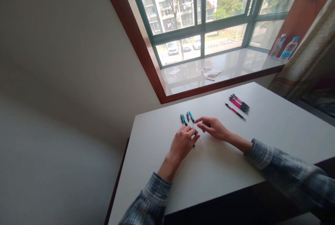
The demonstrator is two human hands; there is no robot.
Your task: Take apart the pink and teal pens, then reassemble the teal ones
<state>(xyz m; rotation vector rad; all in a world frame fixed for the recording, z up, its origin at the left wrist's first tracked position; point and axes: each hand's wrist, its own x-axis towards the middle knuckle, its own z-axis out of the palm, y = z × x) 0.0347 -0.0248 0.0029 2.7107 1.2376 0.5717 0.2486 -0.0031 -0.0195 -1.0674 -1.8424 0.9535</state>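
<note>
Left hand (181, 142) over pens (192, 116), grip unclear; right fingers (202, 119) parted; front table (222, 162) edge well apart.

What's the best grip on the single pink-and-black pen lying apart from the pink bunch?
Probably mid-barrel, pinched across its width by the right hand, coming from the near side: the pen lies flat, and the bunch borders its far side.

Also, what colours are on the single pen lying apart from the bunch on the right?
The single pen is mainly pink and black, seen in the head view.
</note>
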